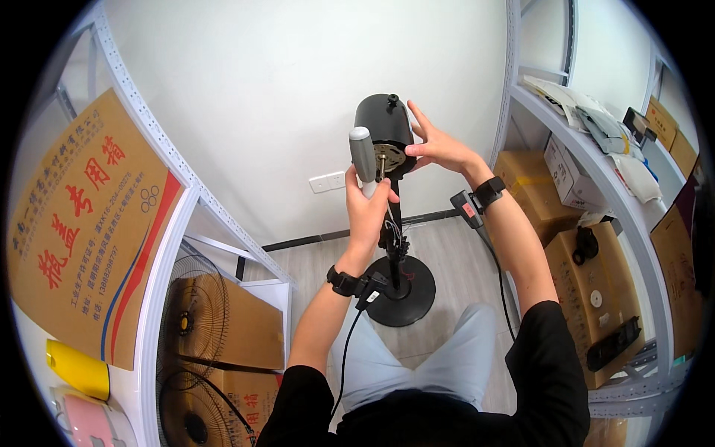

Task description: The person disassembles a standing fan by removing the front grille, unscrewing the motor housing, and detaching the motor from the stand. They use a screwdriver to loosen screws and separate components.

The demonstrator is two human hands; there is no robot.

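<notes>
Motor point(381, 115) atop stand point(418, 290) looked heavy, rigid, slick; sides offered best hold | left fingers point(381, 192) clasped grey handle point(362, 153) | right fingers point(427, 150) lay spread against motor's right edge

I see a wall socket point(327, 182); left of it, a printed carton point(93, 242) and a yellow object point(78, 369); right of it, plastic bags point(602, 128) on a shelf point(553, 121).

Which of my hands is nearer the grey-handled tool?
Left: your left hand holds the grey-handled tool; your right hand is to its right, touching the black motor housing.
</notes>
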